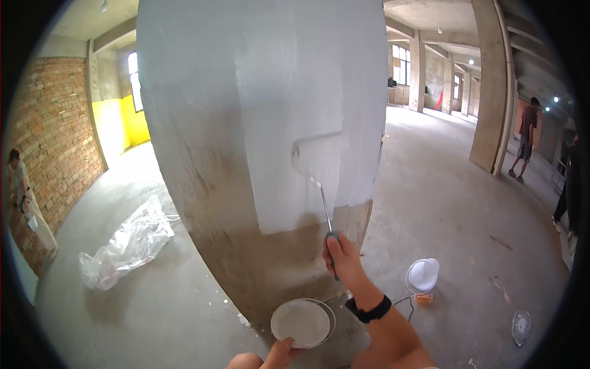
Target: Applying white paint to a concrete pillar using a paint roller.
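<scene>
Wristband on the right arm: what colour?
Black; the wristband shows best in the head view.

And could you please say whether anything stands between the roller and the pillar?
Nothing visible does: the roller, held in the right hand, is up at the pillar, though contact is hard to judge. The bucket in the left hand is well below it.

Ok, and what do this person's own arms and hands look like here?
Both the left hand and right hand are ungloved. A wide black wristband, possibly a watch, circles the right wrist. No sleeves cover the visible forearms.
</scene>
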Available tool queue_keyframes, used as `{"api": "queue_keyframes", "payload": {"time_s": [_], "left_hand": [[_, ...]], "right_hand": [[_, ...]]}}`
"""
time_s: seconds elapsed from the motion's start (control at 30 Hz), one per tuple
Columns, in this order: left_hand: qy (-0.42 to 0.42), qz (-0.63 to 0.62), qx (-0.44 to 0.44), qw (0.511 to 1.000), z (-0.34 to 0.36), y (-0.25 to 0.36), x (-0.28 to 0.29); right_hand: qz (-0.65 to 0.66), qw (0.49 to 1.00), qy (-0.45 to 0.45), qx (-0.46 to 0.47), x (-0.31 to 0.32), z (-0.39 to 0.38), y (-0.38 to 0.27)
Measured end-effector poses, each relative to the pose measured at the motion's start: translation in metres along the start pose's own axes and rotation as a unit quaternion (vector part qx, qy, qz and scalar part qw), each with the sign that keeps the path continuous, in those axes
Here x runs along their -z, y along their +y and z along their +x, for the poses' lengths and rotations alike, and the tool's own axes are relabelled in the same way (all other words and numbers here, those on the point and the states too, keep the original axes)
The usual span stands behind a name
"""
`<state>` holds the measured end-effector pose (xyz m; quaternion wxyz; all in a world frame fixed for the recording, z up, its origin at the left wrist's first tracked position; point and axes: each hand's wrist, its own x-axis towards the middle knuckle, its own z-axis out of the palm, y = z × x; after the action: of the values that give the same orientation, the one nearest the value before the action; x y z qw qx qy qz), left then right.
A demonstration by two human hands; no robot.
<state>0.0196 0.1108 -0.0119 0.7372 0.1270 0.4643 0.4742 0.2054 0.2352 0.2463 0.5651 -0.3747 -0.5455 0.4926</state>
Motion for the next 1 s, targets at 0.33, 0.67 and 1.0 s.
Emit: {"api": "queue_keyframes", "payload": {"time_s": [0.33, 0.67, 1.0], "left_hand": [[-0.034, -0.022, 0.012, 0.999, 0.010, -0.005, 0.012], [-0.058, -0.010, 0.003, 0.998, 0.001, -0.005, 0.005], [-0.002, -0.033, 0.034, 0.999, 0.016, -0.014, 0.018]], "right_hand": [[-0.044, 0.992, 0.023, -0.115, 0.005, -0.065, 0.078], [-0.029, 0.991, 0.025, -0.128, 0.016, -0.067, 0.069], [-0.027, 0.999, -0.029, 0.025, 0.008, 0.025, -0.072]]}}
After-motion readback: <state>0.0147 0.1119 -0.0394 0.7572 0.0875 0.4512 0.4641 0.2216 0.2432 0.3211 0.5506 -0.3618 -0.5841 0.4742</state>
